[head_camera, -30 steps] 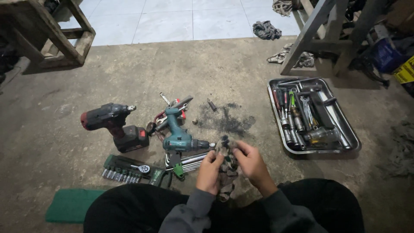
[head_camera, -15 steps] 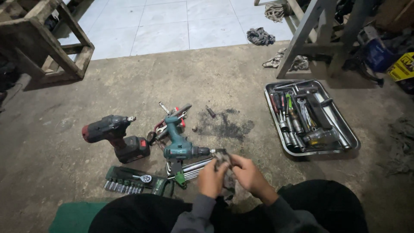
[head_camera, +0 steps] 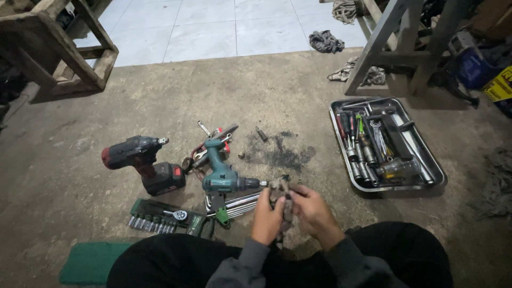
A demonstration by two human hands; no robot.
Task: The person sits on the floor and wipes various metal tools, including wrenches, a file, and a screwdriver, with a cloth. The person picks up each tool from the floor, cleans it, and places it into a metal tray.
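Workshop: power drills (head_camera: 140, 160), tool tray (head_camera: 426, 160), concrete floor (head_camera: 160, 101).

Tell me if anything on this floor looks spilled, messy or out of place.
Yes. A dark, oily-looking stain spreads over the concrete floor just beyond both hands, which hold a grimy rag. Two crumpled rags also lie loose near the wooden frame.

Both hands (head_camera: 290, 210) have bunched the rag (head_camera: 280, 193) tighter.

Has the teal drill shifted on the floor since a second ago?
No. The teal drill still lies beside the dark stain; only the camera moved.
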